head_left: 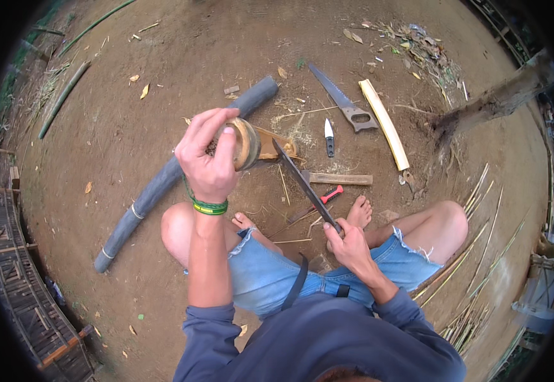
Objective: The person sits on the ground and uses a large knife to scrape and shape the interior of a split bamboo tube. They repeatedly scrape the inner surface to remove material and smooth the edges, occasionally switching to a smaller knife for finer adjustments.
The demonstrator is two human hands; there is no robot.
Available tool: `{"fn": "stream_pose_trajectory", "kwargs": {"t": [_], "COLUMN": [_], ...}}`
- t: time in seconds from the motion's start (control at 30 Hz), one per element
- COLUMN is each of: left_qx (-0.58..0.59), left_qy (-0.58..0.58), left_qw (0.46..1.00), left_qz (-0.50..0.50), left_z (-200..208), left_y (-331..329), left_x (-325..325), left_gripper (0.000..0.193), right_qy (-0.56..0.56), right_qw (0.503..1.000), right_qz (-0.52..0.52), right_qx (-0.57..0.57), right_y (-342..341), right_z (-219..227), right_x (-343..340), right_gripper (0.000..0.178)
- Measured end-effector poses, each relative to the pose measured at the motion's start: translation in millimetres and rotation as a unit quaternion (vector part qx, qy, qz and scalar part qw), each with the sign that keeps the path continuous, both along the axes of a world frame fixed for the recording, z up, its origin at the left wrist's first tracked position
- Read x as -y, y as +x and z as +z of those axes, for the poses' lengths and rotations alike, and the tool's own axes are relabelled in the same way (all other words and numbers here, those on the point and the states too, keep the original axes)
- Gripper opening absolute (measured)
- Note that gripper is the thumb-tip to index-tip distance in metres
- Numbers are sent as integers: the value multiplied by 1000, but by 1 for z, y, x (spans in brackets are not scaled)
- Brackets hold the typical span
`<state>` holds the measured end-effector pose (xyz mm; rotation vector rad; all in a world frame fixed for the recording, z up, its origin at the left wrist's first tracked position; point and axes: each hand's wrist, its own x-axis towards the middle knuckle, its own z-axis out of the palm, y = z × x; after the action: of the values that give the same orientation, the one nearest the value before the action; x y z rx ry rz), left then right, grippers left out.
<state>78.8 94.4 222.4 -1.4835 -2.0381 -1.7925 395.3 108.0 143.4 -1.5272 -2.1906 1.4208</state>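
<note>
Gripping bamboo piece [249,145] in left hand [208,156], long blade [302,183] in right hand [351,247], amid saw [339,100], small knife [329,140] and dark pole [148,192].

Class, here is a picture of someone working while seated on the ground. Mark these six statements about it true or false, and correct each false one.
1. The left-hand grip is closed on a round, wooden-looking piece. True.
2. The right-hand grip holds a long dark blade. True.
3. The green wristband is on the right wrist. False: it is on the left.
4. The handsaw lies farther from the person than the small knife. True.
5. The small knife's blade points toward the person. False: it points away.
6. The pale strip lies left of the handsaw. False: it lies to the right.
</note>
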Motion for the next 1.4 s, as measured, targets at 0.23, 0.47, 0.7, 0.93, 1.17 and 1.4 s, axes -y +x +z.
{"fn": "stream_pose_trajectory", "kwargs": {"t": [0.23, 0.47, 0.7, 0.93, 1.17, 1.4], "left_qx": [-3, -3, 4, 29, 3, 18], "left_qy": [0, 3, -28, -40, -87, -148], "left_qw": [1000, 1000, 999, 997, 989, 980], "left_qz": [-8, 11, 16, -53, -116, -133], "left_z": [1, 0, 0, -1, 12, 14], "left_y": [4, -5, -13, -35, -61, -63], "left_x": [-5, -2, -2, -10, -21, -18], "left_gripper": [24, 22, 20, 22, 21, 30], "right_qy": [24, 6, 28, 78, -6, -19], "right_qw": [1000, 1000, 998, 989, 998, 996], "right_qz": [-19, 5, 9, -17, -23, -6], "right_qx": [0, -25, 61, 122, 58, 88], "right_y": [3, -9, -17, -21, -30, -32], "right_z": [-49, -21, -45, -122, -117, -123], "right_x": [-10, 0, -32, -62, -42, -46], "right_gripper": [37, 45, 46, 53, 56, 57]}}
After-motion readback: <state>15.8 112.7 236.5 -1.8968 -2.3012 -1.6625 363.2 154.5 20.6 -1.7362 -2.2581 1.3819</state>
